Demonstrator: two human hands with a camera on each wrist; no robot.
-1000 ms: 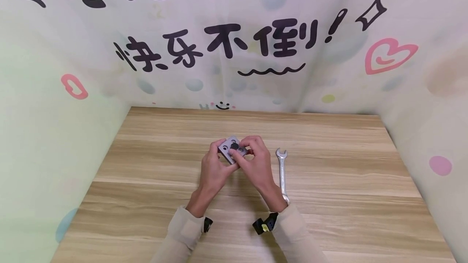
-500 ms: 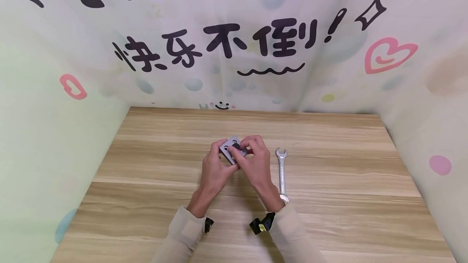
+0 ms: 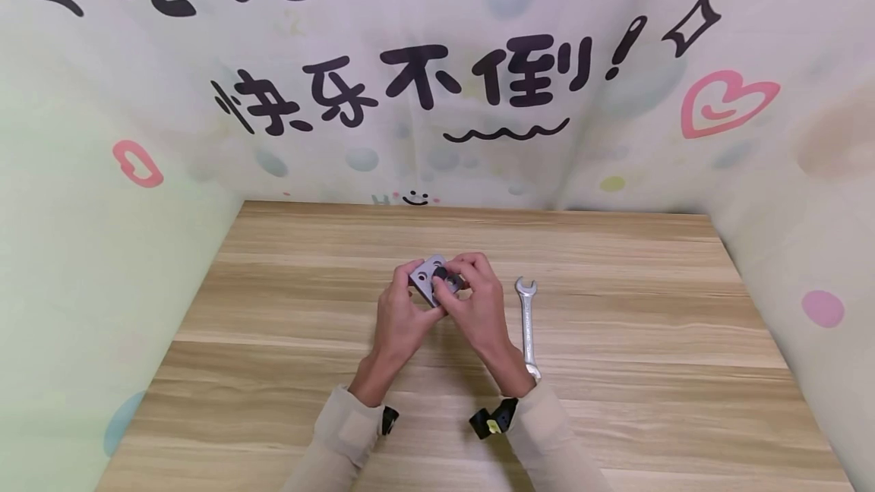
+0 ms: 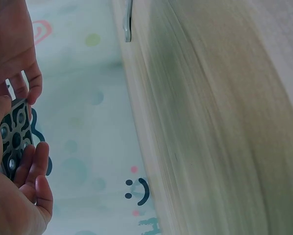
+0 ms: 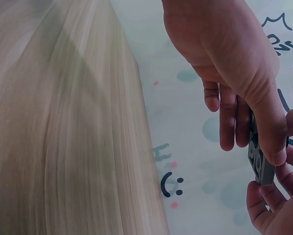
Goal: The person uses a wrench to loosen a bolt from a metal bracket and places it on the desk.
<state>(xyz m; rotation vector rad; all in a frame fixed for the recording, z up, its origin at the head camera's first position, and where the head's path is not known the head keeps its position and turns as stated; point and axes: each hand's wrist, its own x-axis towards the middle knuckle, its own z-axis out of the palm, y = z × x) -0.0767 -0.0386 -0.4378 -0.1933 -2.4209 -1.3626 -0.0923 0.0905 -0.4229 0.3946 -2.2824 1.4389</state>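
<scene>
In the head view a grey square plate (image 3: pixel 424 278) with round holes is held up over the table, tilted. My left hand (image 3: pixel 402 321) grips it by its left and near edges. The thumb and a finger of my right hand (image 3: pixel 481 310) pinch a black round knob (image 3: pixel 440 273) at the middle of the plate's face. The left wrist view shows the ribbed underside of the plate (image 4: pixel 16 134), with the left hand's fingers (image 4: pixel 36 169) curled at its edge. Seen nearly edge-on in the right wrist view, the plate (image 5: pixel 260 164) is partly hidden behind the right thumb.
A double-ended wrench (image 3: pixel 527 325) lies on the wooden table (image 3: pixel 649 340), just right of the right forearm, which overlaps its near end. Printed cloth walls (image 3: pixel 478 165) stand behind and at both sides of the table. Each wrist wears a black strap device (image 3: pixel 494 422).
The right thumb and finger have shifted slightly around the black knob. The plate has moved a touch to the right in the left hand's grip. The wrench has stayed put.
</scene>
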